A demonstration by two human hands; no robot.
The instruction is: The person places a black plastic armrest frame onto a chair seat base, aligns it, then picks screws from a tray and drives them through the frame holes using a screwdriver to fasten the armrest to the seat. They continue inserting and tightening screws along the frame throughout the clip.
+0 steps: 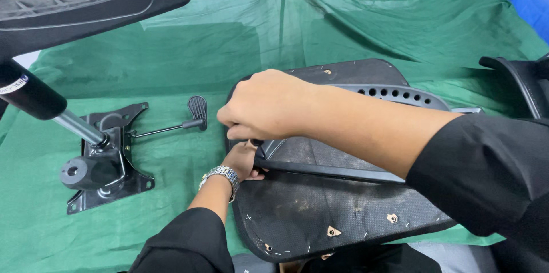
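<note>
An upturned black chair seat (pixel 320 216) lies on the green cloth (pixel 171 56), its underside up with several bolt holes showing. A black plastic armrest bracket (pixel 354 93) with a row of holes rests across it. My right hand (pixel 266 104) reaches over from the right and is closed around a small dark tool at the bracket's left end. My left hand (pixel 243 158), with a metal watch on the wrist, sits under the right one and presses on the bracket's edge.
A black metal tilt mechanism (pixel 106 161) with a lever handle (pixel 197 110) lies at the left, a gas cylinder (pixel 34 98) standing in it. A chair base leg (pixel 86 4) hangs across the top left. Another black chair part (pixel 526 84) is at the right edge.
</note>
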